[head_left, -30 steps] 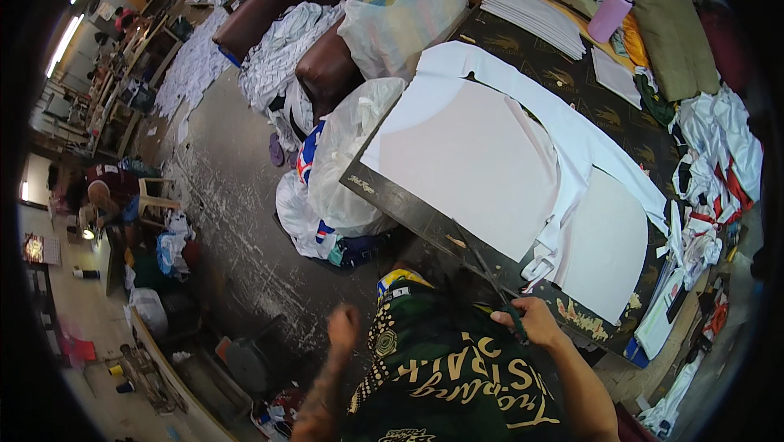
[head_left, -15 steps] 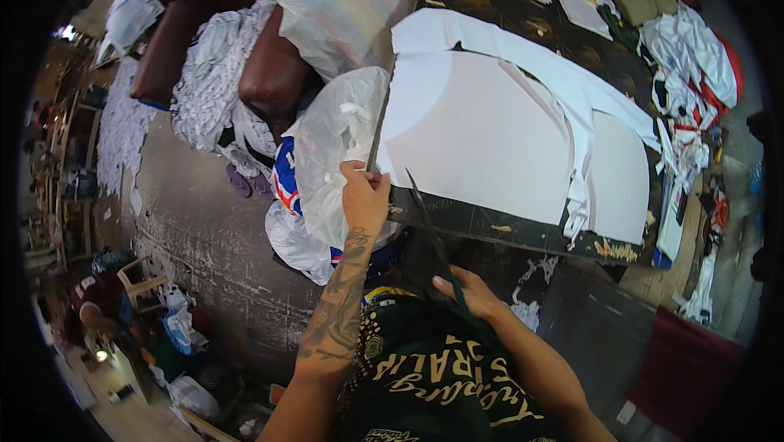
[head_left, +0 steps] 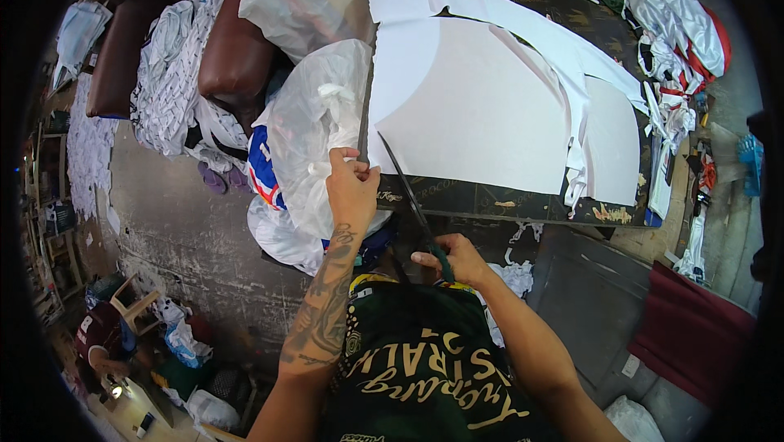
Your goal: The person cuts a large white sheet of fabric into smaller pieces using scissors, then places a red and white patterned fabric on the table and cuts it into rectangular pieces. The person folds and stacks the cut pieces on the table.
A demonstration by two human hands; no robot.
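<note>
My right hand (head_left: 460,260) grips the dark green handle of a pair of long black-bladed scissors (head_left: 406,189). Their blades look closed, and the tip reaches over the left front corner of the white cloth (head_left: 490,136) on the table. My left hand (head_left: 353,185) hangs at the table's left corner, its fingers bent and drawn together; whatever they pinch, if anything, is hidden. Just beyond those fingers is a translucent plastic bag (head_left: 306,107) with white cloth in it. The cloth is cut in a curved panel, with a loose strip (head_left: 576,95) arching across its far and right sides.
The black table (head_left: 506,204) has a worn front edge. Shiny white and red cloth (head_left: 678,26) heaps at its right. Left stand brown padded seats (head_left: 237,54) with white scraps (head_left: 175,75), and purple slippers (head_left: 214,177) on the floor. Another person (head_left: 102,336) works at lower left.
My view has shifted, so the table sits higher and slightly left. The scissors stay in my right hand near the cloth's front corner; my left hand remains by the table corner, fingers bent.
</note>
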